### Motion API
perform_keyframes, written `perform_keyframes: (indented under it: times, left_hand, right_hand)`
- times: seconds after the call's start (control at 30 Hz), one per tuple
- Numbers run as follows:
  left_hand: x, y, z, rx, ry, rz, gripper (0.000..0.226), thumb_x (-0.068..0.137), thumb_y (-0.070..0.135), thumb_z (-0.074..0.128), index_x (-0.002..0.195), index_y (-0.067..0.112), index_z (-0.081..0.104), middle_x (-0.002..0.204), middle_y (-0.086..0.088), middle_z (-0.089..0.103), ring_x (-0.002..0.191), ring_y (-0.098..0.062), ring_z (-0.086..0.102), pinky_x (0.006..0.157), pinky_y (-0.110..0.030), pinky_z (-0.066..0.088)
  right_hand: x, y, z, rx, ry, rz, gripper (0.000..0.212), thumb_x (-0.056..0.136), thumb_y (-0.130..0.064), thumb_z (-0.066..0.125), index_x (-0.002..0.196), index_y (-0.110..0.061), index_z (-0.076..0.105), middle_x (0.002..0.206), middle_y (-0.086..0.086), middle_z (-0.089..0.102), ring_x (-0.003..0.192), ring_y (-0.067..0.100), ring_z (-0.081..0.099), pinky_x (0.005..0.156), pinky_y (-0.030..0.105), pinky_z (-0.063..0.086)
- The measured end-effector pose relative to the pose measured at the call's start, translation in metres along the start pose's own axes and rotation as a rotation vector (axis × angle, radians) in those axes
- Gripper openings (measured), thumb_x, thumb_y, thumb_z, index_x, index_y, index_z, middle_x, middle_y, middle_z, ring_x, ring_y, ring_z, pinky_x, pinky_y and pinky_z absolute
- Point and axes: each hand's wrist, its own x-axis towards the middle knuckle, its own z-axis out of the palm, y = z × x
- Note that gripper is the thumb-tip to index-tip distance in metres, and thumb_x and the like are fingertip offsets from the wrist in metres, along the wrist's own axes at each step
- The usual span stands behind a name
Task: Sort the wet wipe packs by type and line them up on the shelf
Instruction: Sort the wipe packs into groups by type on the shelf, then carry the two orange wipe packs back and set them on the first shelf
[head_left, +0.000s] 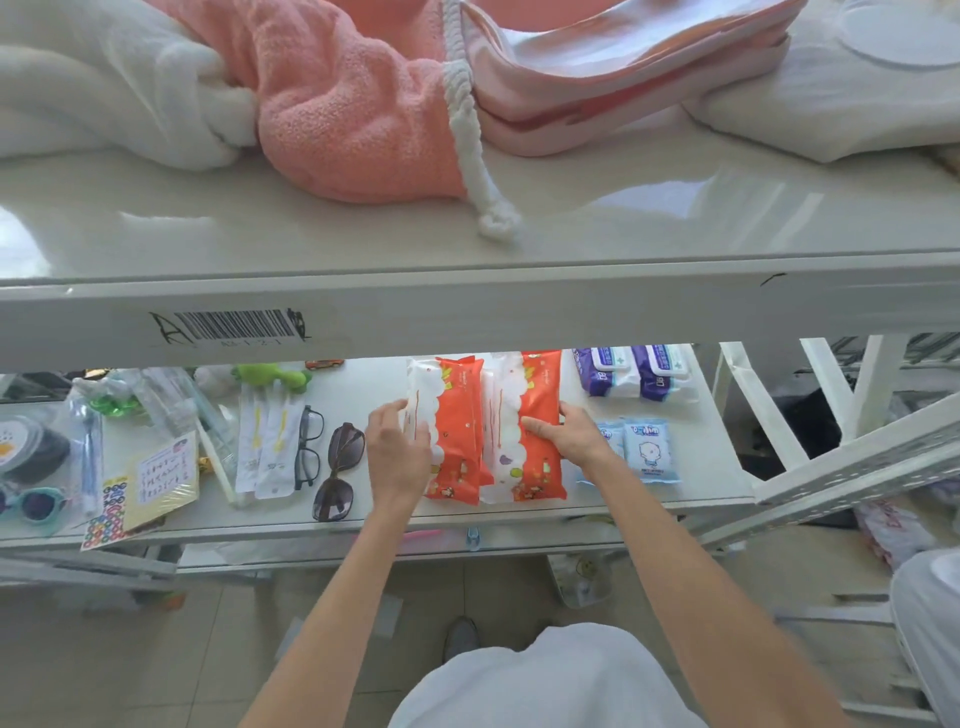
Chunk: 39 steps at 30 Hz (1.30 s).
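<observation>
Two orange-and-white wet wipe packs stand side by side on the lower white shelf (691, 467). My left hand (397, 452) grips the left orange pack (454, 431) on its left side. My right hand (574, 434) grips the right orange pack (537, 395) on its right side, thumb across its front. Behind to the right lie two purple-and-white wipe packs (636, 371), side by side. Two small light-blue wipe packs (647, 449) lie right of my right hand, the left one partly hidden by my wrist.
Left of the packs lie brown sunglasses (340, 470), black glasses (309, 447), packaged white utensils (267, 447), stickers and small toys. The upper shelf (467, 306) overhangs, holding pink and white towels (353, 98). A white shelf frame (831, 462) stands at the right.
</observation>
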Motion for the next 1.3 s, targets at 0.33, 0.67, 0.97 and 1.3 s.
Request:
perform_keyframes:
  times: [0.33,0.67,0.97,1.3]
  left_hand:
    - [0.016,-0.017,0.008,-0.41,-0.417,-0.374,0.049,0.104,0.041,0.048,0.145,0.013,0.048,0.134,-0.002,0.06,0.117,-0.023,0.057,0.091,-0.036,0.043]
    - [0.032,-0.023,0.011,-0.592,-0.603,-0.483,0.065,0.083,0.059,0.069,0.135,0.021,0.062,0.119,0.001,0.076,0.112,-0.025,0.071,0.101,-0.052,0.053]
    - [0.022,-0.019,0.009,-0.601,-0.553,-0.42,0.054,0.097,0.051,0.059,0.141,0.023,0.051,0.129,-0.001,0.069,0.116,-0.025,0.067,0.102,-0.051,0.053]
    - [0.029,-0.01,0.003,-0.607,-0.578,-0.503,0.061,0.089,0.06,0.063,0.136,0.023,0.05,0.125,0.006,0.063,0.117,-0.023,0.06,0.096,-0.044,0.05]
  right_hand:
    - [0.0,0.004,0.032,-0.413,0.2,0.007,0.061,0.106,-0.055,0.032,0.149,-0.014,0.048,0.13,0.022,0.045,0.13,0.038,0.042,0.11,0.047,0.038]
    - [-0.001,0.01,0.023,-0.044,0.067,0.003,0.059,0.095,-0.066,0.053,0.138,-0.027,0.061,0.119,0.0,0.075,0.11,0.023,0.071,0.101,0.048,0.056]
    - [-0.005,0.009,0.018,-0.125,0.077,-0.017,0.038,0.101,-0.035,0.061,0.138,-0.03,0.063,0.113,0.003,0.077,0.103,0.025,0.073,0.096,0.049,0.058]
    - [0.029,0.034,0.019,0.118,0.157,0.171,0.09,0.061,-0.086,0.052,0.103,-0.01,0.073,0.102,0.008,0.077,0.098,0.03,0.072,0.096,0.051,0.057]
